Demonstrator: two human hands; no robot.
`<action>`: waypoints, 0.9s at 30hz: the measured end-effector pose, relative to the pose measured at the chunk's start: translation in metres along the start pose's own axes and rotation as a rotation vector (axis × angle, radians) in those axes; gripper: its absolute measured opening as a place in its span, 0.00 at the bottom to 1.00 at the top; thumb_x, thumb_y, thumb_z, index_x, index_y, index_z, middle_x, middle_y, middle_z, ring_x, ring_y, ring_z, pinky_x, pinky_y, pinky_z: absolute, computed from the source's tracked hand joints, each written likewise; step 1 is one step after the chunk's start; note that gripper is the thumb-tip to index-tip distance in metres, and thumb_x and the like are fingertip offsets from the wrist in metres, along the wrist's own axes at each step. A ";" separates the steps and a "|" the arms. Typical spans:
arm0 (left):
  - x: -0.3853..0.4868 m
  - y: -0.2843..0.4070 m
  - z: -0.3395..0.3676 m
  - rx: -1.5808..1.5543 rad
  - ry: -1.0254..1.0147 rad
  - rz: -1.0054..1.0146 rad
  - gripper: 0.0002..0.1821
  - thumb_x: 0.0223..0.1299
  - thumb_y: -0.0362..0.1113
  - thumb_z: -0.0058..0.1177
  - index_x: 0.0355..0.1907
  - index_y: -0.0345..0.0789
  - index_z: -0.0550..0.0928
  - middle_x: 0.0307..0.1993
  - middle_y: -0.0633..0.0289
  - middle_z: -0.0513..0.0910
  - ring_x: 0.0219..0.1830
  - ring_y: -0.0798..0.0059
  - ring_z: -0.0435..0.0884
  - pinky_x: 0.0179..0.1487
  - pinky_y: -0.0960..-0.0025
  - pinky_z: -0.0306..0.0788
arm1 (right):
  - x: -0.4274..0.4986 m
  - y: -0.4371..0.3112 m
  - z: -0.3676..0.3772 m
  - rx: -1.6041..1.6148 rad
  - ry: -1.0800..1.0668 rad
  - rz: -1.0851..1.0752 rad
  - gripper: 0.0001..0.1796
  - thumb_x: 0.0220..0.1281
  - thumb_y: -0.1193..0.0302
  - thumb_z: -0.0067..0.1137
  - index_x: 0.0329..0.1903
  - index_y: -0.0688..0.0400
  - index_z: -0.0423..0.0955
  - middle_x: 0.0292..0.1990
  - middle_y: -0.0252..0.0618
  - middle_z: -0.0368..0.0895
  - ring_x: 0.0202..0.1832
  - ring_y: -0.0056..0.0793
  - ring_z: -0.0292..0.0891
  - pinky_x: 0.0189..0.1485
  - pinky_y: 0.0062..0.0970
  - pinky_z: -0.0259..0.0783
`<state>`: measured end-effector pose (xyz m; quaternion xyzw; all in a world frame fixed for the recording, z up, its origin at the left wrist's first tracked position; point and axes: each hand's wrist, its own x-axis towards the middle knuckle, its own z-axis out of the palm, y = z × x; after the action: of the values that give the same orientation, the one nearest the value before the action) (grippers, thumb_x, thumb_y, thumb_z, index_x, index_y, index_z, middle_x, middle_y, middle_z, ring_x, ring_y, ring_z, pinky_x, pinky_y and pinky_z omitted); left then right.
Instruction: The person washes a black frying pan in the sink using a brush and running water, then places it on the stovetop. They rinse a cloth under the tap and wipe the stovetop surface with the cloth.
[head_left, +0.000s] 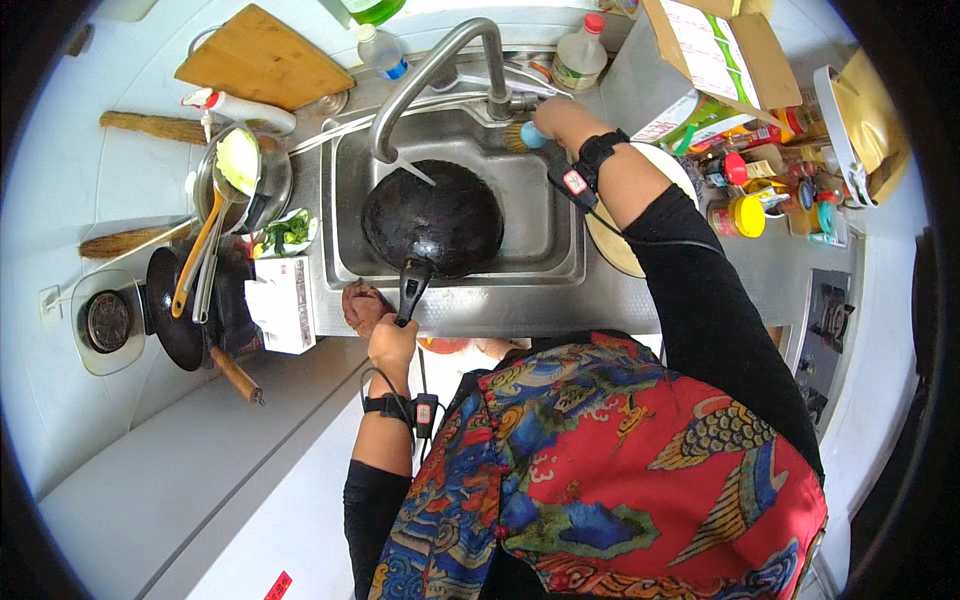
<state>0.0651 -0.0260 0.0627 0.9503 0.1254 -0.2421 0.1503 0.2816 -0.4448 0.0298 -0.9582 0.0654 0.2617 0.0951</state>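
A black wok (442, 217) lies over the stainless-steel sink (536, 255), with its handle (412, 289) reaching across the front rim. My left hand (392, 346) grips the handle's end, beside a crumpled brown cloth (364, 307). A thin stream of water falls from the curved metal faucet (439, 64) onto the wok. At the sink's back right corner, my right hand (566, 126) holds a scrubbing brush with a blue body (532, 135) and tan bristles. That hand is close by the faucet's base; its fingers are partly hidden, and I cannot tell whether they touch the lever.
A pale round lid or board (619, 240) lies under my right forearm. Seasoning jars (739, 217) and an open carton (675, 90) crowd the right. To the left are a tissue box (289, 304), a plate of greens (289, 234), a metal pot (277, 191) and a wooden cutting board (262, 60).
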 end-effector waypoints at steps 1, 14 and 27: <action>-0.001 0.000 0.002 -0.018 -0.005 -0.014 0.18 0.46 0.47 0.54 0.35 0.36 0.82 0.31 0.48 0.82 0.38 0.51 0.81 0.44 0.58 0.73 | 0.010 0.003 -0.002 0.048 -0.023 -0.010 0.15 0.60 0.71 0.44 0.40 0.65 0.78 0.41 0.50 0.80 0.36 0.45 0.79 0.33 0.40 0.75; -0.002 -0.009 0.044 -0.414 -0.114 -0.103 0.18 0.45 0.43 0.56 0.29 0.27 0.81 0.23 0.48 0.81 0.27 0.57 0.81 0.35 0.61 0.73 | -0.028 -0.040 -0.008 0.587 -0.145 0.182 0.22 0.55 0.58 0.55 0.37 0.68 0.76 0.38 0.51 0.80 0.33 0.43 0.78 0.35 0.38 0.73; -0.030 0.028 -0.014 -1.066 -0.462 -0.273 0.06 0.52 0.37 0.55 0.27 0.40 0.74 0.16 0.72 0.71 0.14 0.80 0.69 0.16 0.77 0.62 | -0.195 -0.064 0.113 0.797 0.335 0.150 0.20 0.62 0.62 0.48 0.51 0.62 0.64 0.39 0.58 0.78 0.43 0.57 0.75 0.46 0.47 0.69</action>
<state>0.0542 -0.0518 0.0957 0.6420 0.3147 -0.3633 0.5973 0.0707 -0.3433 0.0444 -0.8685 0.2452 0.0632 0.4262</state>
